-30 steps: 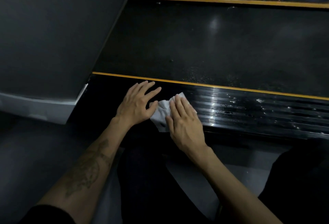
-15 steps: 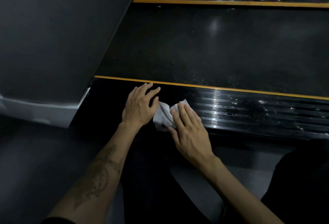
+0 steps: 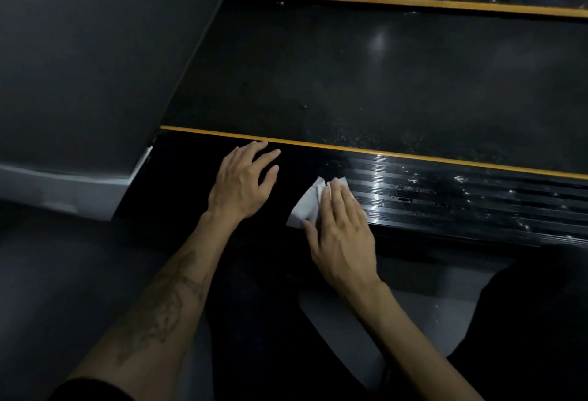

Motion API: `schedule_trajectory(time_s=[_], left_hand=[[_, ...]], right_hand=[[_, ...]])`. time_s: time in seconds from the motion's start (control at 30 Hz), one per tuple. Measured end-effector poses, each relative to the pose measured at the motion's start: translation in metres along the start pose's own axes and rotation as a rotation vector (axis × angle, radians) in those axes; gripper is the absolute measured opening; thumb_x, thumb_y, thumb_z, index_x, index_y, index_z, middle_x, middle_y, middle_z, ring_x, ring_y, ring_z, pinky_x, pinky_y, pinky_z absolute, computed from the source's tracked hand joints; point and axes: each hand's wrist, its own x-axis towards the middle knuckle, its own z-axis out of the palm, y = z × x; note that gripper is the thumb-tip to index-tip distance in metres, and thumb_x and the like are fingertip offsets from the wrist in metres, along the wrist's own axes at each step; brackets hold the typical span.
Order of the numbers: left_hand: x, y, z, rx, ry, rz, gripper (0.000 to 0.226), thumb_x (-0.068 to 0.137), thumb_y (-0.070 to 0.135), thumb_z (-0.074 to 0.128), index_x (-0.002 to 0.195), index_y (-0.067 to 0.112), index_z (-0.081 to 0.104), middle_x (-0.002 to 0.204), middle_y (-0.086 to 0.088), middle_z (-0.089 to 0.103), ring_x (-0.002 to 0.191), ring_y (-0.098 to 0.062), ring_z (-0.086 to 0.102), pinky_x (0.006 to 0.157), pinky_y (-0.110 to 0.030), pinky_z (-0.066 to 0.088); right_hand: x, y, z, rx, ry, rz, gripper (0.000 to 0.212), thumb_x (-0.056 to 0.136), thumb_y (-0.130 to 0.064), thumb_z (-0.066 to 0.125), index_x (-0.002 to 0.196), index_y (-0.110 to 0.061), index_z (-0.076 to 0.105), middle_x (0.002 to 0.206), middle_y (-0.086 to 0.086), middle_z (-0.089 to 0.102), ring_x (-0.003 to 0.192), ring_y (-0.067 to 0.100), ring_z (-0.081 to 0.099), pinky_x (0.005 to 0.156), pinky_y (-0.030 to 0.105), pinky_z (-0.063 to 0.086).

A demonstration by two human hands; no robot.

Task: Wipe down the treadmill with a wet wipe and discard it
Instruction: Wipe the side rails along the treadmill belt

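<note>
Two hands on the glossy ribbed rail (image 3: 445,197). Right hand (image 3: 343,235) presses a crumpled white wipe (image 3: 307,206) flat-fingered; left hand (image 3: 243,184), beside the wipe, rests spread, gripping nothing.

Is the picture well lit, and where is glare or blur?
Head view: dim overall; glare streaks on the ribbed side rail, a soft light spot on the belt; right hand and wet wipe fairly sharp; straight edges bend from the wide lens.

Wet wipe (image 3: 307,206) mostly under right hand (image 3: 342,232)
</note>
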Motion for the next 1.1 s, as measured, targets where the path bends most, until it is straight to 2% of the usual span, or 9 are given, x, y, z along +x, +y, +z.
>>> schedule_trajectory(time_s=[0.13,0.3,0.4,0.5,0.6,0.7,0.8,0.93,1.1], left_hand=[[0.000,0.002,0.000,-0.001,0.007,-0.009,0.042,0.104,0.035,0.052,0.144,0.024,0.059,0.152,-0.003,0.052,0.143,-0.022,0.043,0.121,-0.045,0.029],[0.000,0.001,-0.001,-0.002,0.020,-0.001,0.042,0.104,0.034,0.053,0.144,0.023,0.059,0.152,-0.003,0.052,0.143,-0.021,0.043,0.121,-0.043,0.028],[-0.001,0.000,0.001,-0.004,0.021,-0.001,0.042,0.104,0.032,0.054,0.144,0.023,0.060,0.151,-0.004,0.052,0.143,-0.022,0.044,0.122,-0.044,0.028],[0.000,0.001,0.002,0.005,0.015,-0.006,0.043,0.102,0.031,0.054,0.144,0.023,0.059,0.152,-0.004,0.052,0.143,-0.023,0.044,0.122,-0.044,0.028],[0.000,0.002,0.000,0.007,0.014,-0.010,0.043,0.102,0.029,0.054,0.145,0.023,0.058,0.153,-0.004,0.051,0.144,-0.021,0.042,0.122,-0.042,0.026],[0.000,0.001,0.000,0.011,0.019,0.002,0.043,0.102,0.029,0.055,0.145,0.022,0.058,0.153,-0.003,0.051,0.144,-0.021,0.042,0.122,-0.042,0.026],[0.000,0.000,0.002,0.014,0.020,0.000,0.043,0.102,0.029,0.054,0.145,0.022,0.058,0.152,-0.004,0.051,0.143,-0.022,0.043,0.122,-0.042,0.027],[-0.001,0.001,0.001,0.016,0.024,0.005,0.043,0.102,0.029,0.054,0.145,0.022,0.059,0.152,-0.005,0.052,0.142,-0.022,0.044,0.121,-0.043,0.028],[-0.001,0.001,0.000,0.026,0.019,0.007,0.043,0.103,0.029,0.053,0.144,0.021,0.059,0.152,-0.004,0.052,0.142,-0.022,0.044,0.120,-0.043,0.029]], right_hand=[[0.026,-0.023,0.006,0.004,-0.089,-0.033,0.075,0.106,-0.052,0.024,0.158,0.001,0.029,0.165,0.023,0.026,0.156,0.032,0.020,0.128,0.043,0.017],[-0.006,0.008,0.002,0.070,-0.043,-0.224,0.067,0.106,-0.050,0.033,0.157,-0.006,0.038,0.165,0.014,0.032,0.155,0.026,0.025,0.126,0.040,0.020],[-0.004,0.026,-0.002,0.029,-0.034,-0.122,0.064,0.108,-0.047,0.035,0.155,-0.005,0.040,0.163,0.016,0.034,0.155,0.026,0.026,0.126,0.041,0.022],[0.020,0.002,0.001,-0.023,-0.044,-0.018,0.067,0.107,-0.047,0.030,0.153,0.000,0.043,0.160,0.023,0.037,0.152,0.034,0.030,0.126,0.041,0.018],[0.022,-0.016,0.005,0.007,-0.071,-0.101,0.069,0.107,-0.050,0.024,0.155,-0.003,0.040,0.161,0.026,0.033,0.153,0.038,0.027,0.126,0.047,0.023],[0.003,0.006,0.002,0.001,-0.084,-0.174,0.066,0.107,-0.049,0.026,0.159,-0.009,0.035,0.164,0.023,0.029,0.155,0.035,0.023,0.126,0.047,0.025],[-0.001,0.016,-0.004,-0.044,-0.083,-0.101,0.067,0.106,-0.049,0.029,0.159,-0.008,0.034,0.164,0.025,0.028,0.155,0.037,0.023,0.127,0.046,0.022],[0.014,-0.014,-0.003,-0.002,-0.123,-0.024,0.073,0.102,-0.054,0.024,0.162,-0.013,0.025,0.163,0.031,0.025,0.153,0.045,0.021,0.125,0.053,0.025],[-0.008,-0.009,-0.001,0.048,-0.078,-0.180,0.070,0.105,-0.048,0.034,0.159,-0.004,0.032,0.166,0.017,0.027,0.156,0.029,0.021,0.126,0.044,0.023]])
